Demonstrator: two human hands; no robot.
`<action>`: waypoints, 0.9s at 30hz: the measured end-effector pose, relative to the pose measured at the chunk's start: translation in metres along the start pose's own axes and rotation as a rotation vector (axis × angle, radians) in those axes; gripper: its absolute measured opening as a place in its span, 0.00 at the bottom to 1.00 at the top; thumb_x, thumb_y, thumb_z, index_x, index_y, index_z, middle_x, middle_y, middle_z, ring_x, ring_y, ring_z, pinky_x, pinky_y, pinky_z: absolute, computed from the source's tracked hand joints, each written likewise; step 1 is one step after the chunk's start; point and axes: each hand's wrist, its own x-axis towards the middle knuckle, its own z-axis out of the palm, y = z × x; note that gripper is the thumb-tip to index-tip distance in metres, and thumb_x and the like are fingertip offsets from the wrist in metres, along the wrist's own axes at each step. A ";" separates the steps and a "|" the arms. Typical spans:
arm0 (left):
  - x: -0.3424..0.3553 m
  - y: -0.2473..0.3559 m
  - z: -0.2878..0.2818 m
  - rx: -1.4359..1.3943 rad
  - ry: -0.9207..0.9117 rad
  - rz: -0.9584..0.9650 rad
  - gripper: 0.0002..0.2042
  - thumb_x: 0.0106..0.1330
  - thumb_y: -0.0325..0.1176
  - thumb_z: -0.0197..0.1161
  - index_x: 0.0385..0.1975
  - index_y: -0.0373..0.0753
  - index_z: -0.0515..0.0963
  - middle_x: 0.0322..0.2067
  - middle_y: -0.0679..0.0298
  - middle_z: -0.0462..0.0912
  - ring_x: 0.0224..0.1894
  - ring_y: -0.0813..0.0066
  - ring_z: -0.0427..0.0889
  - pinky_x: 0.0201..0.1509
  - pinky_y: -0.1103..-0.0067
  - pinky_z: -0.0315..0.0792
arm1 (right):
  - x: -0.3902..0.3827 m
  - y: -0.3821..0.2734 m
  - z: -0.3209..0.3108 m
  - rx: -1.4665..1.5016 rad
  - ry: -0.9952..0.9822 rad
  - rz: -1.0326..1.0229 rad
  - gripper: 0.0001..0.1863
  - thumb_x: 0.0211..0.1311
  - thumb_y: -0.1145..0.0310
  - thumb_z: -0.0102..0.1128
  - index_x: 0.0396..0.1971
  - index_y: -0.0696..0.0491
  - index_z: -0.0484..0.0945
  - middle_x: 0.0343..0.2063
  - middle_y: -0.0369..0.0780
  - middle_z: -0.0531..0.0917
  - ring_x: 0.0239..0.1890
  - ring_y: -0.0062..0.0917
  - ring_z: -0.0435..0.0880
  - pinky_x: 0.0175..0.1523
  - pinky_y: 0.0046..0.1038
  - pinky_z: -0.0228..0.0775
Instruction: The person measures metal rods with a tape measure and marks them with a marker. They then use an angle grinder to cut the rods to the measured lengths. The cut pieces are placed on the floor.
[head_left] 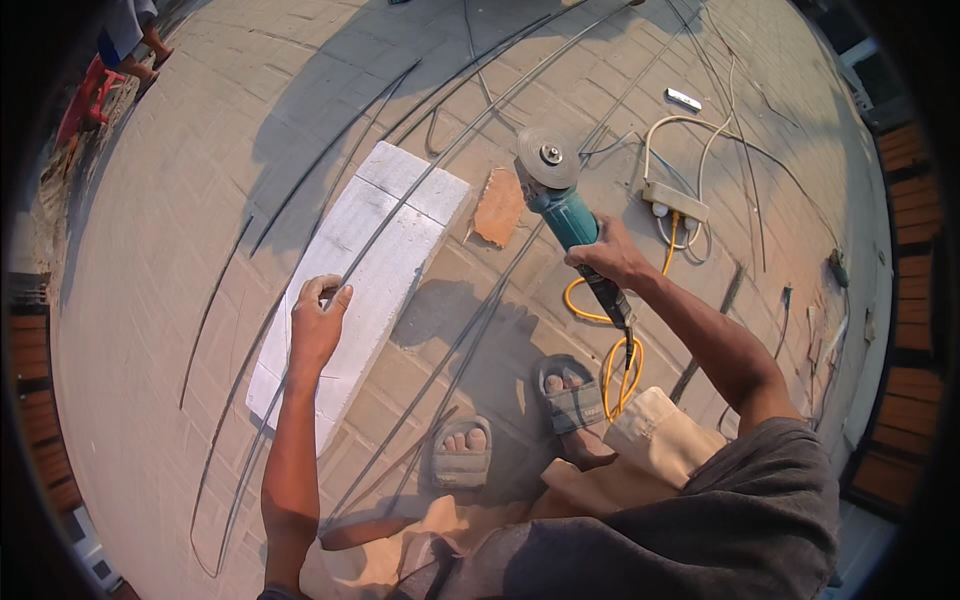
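Observation:
My right hand [610, 252] is wrapped round the body of a teal and black angle grinder [570, 222]. Its round disc [548, 157] points away from me and stands apart from the rods. With curled fingers, my left hand [318, 315] grips a long thin steel rod [405, 200] against a long white block [340, 375]. The rod runs lengthwise over the block and far beyond its upper end. Dark lines cross the block's top face near both ends. Part of the rod is hidden under my left hand and forearm.
A yellow cord [625, 375] loops from the grinder near my sandalled feet to a white power strip [677, 203]. More steel rods [440, 365] lie across the paving. A brown flat piece [498, 207] lies right of the block. Another person's legs [140, 65] show at the far left.

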 end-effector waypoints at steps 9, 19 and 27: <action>-0.066 -0.113 -0.048 0.508 0.131 0.037 0.17 0.65 0.42 0.70 0.45 0.37 0.81 0.44 0.57 0.81 0.49 0.52 0.80 0.54 0.61 0.73 | -0.033 0.076 -0.019 -0.250 0.164 0.231 0.29 0.37 0.65 0.71 0.43 0.62 0.76 0.26 0.40 0.82 0.23 0.24 0.80 0.32 0.27 0.76; -0.071 -0.139 -0.026 0.806 0.130 0.197 0.08 0.70 0.35 0.62 0.39 0.38 0.77 0.39 0.59 0.80 0.44 0.58 0.80 0.53 0.61 0.70 | -0.023 0.086 -0.015 -0.218 0.165 0.260 0.29 0.40 0.62 0.72 0.43 0.62 0.77 0.26 0.41 0.81 0.22 0.25 0.80 0.30 0.27 0.75; -0.068 -0.138 -0.029 0.911 0.219 0.310 0.07 0.72 0.34 0.59 0.41 0.38 0.74 0.38 0.55 0.78 0.42 0.56 0.80 0.59 0.59 0.65 | -0.015 0.096 -0.008 -0.211 0.224 0.279 0.29 0.38 0.63 0.73 0.43 0.61 0.78 0.26 0.43 0.83 0.25 0.28 0.83 0.33 0.31 0.77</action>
